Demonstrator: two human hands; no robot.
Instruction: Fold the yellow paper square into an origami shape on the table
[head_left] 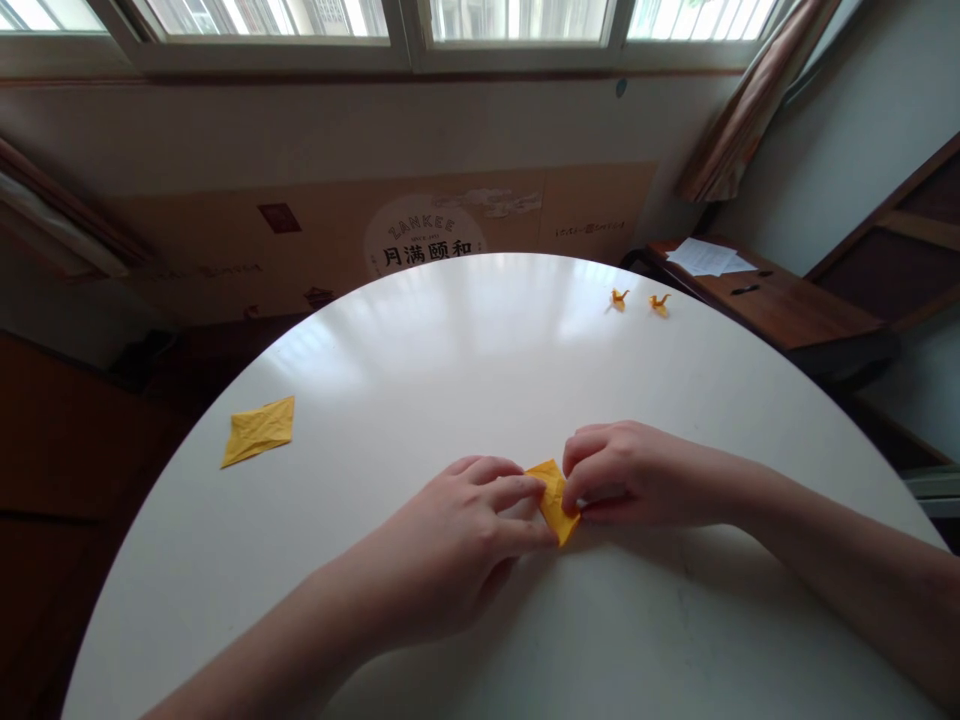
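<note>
A small folded piece of yellow paper lies on the white table between my two hands. My left hand comes in from the left, its fingertips resting on the paper's left side and lower corner. With fingers curled together, my right hand pinches the paper's right edge. Parts of the paper are hidden under the fingers of both hands.
The round white table fills the middle of the view. Creased yellow paper lies at its left edge. Two small folded yellow paper birds stand at the far right. Beyond is a wooden desk with white sheets.
</note>
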